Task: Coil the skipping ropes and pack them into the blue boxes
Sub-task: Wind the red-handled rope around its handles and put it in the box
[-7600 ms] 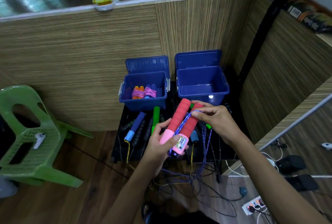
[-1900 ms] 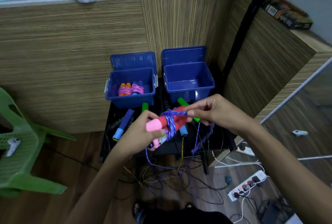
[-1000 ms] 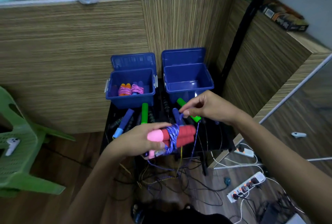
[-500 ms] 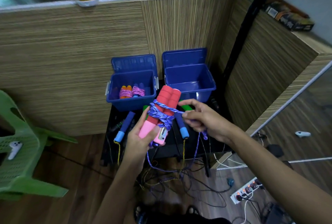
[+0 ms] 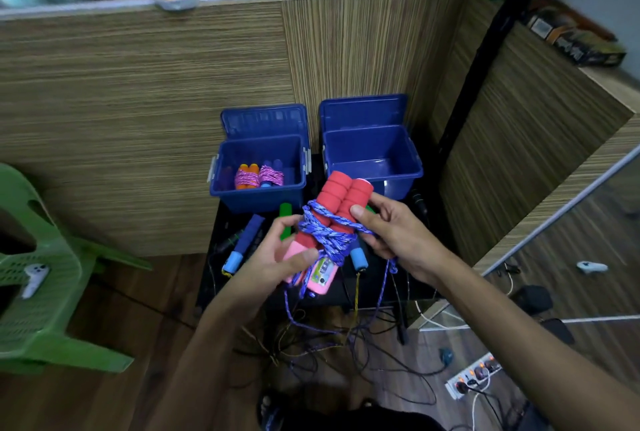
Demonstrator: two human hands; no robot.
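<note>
Two red foam handles [image 5: 341,204] lie side by side at the centre of the frame, bound by several turns of purple cord [image 5: 327,235]. The left hand [image 5: 277,257] curls round their pink lower ends, thumb pressing across the front. The right hand [image 5: 391,233] pinches the cord against the right side of the pair, thumb on the foam.

To do this step well, the person probably needs to hold the handles parallel, keep the cord taut, and lay each turn snug beside the last so none slips off the foam. Much cord hangs loose toward the floor [image 5: 104,344], so many turns remain, and the end wants tucking under a turn.

Beyond the hands, the left blue box [image 5: 258,195] holds two coiled ropes [image 5: 258,177]; the right blue box [image 5: 372,162] looks unfilled. More rope handles [image 5: 244,243] lie on the dark worktop [image 5: 225,223] below the boxes.

Hidden: the right hand's lower fingers, behind the bundle. The floor tangle mixes several cords, so which strand belongs to this rope cannot be told. The worktop's near edge is lost in shadow.
</note>
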